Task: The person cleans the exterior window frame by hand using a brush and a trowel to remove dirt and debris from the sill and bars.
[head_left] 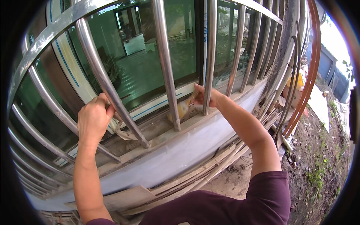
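Observation:
My left hand (93,118) is closed, its fingers curled in between the metal bars of a window grille (165,63). Just below its fingertips is a crumpled beige rag-like piece (126,132); whether the hand grips it is hidden. Through the grille farther right reaches my right hand (207,96), closed around a slim tan stick-like thing. Beside that stick, low near the sill, shows a blurred yellow-and-white shape (182,109); I cannot tell if they are one object. Both hands are close to the lower window frame (157,105), which carries a blue-marked strip.
A dusty sill (159,140) runs under the bars, above a pale wall. Long poles and boards (198,174) lie along the wall's foot. Brown and dark pipes (305,75) rise at the right, near a yellow bag (296,81). Beyond is dirt ground (311,168) with weeds.

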`<state>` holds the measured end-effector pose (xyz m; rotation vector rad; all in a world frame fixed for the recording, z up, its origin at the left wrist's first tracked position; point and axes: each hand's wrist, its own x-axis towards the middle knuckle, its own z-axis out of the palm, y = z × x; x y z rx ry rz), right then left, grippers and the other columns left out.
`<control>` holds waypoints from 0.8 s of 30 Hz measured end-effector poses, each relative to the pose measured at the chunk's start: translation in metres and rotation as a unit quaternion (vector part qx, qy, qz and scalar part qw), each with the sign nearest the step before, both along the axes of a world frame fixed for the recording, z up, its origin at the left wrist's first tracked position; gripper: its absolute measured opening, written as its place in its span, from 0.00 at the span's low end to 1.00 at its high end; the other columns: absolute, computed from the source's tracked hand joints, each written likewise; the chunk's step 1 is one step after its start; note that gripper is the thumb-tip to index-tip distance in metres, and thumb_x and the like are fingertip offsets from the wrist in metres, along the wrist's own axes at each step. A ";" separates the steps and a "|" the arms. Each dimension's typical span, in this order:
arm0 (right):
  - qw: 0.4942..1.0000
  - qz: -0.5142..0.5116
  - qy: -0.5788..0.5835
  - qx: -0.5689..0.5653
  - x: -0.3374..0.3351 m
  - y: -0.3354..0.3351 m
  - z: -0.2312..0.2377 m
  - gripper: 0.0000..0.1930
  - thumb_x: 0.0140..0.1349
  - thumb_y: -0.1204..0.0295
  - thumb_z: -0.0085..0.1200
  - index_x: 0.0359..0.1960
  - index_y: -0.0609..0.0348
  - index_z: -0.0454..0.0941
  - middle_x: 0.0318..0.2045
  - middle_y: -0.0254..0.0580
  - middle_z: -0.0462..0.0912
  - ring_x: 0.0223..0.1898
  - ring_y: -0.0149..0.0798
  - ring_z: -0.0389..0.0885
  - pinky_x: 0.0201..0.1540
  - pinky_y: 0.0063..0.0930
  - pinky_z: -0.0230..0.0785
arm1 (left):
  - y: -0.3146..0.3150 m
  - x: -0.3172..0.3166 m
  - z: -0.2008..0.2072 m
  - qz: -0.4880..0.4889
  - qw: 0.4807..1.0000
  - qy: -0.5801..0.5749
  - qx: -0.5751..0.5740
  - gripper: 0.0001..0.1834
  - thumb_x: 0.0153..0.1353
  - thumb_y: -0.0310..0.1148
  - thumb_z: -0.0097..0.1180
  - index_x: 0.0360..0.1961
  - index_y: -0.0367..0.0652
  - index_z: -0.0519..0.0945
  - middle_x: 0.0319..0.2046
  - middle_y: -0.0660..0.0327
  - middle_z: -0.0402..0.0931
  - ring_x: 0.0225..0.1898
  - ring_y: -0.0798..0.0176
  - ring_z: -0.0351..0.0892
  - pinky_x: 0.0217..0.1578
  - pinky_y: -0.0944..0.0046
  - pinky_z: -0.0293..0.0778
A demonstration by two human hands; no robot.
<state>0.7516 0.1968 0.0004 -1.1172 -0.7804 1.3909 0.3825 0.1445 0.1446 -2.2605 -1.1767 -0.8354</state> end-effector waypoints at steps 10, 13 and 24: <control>0.513 -0.081 -0.854 -0.044 0.033 0.010 -0.017 0.10 0.52 0.76 0.48 0.36 0.59 0.76 0.43 0.51 0.72 0.45 0.48 0.73 0.42 0.32 0.71 | 0.001 -0.001 -0.001 0.006 1.000 -0.012 -0.013 0.13 0.48 0.37 0.56 0.24 0.39 0.69 0.20 0.55 0.72 0.24 0.50 0.73 0.24 0.55 0.69; 0.522 -0.074 -0.844 -0.098 0.043 0.020 -0.024 0.11 0.54 0.76 0.45 0.37 0.58 0.77 0.42 0.51 0.73 0.45 0.49 0.73 0.44 0.34 0.70 | -0.002 0.003 0.001 0.003 1.000 -0.016 -0.015 0.12 0.48 0.37 0.56 0.24 0.40 0.69 0.20 0.55 0.72 0.24 0.50 0.73 0.24 0.56 0.69; 0.601 -0.136 -0.783 -0.078 0.035 0.013 -0.025 0.08 0.50 0.77 0.48 0.31 0.60 0.79 0.35 0.50 0.78 0.39 0.46 0.78 0.40 0.33 0.71 | 0.000 0.001 -0.001 0.000 1.000 -0.018 -0.012 0.11 0.48 0.36 0.56 0.24 0.40 0.69 0.20 0.55 0.72 0.24 0.50 0.72 0.24 0.55 0.68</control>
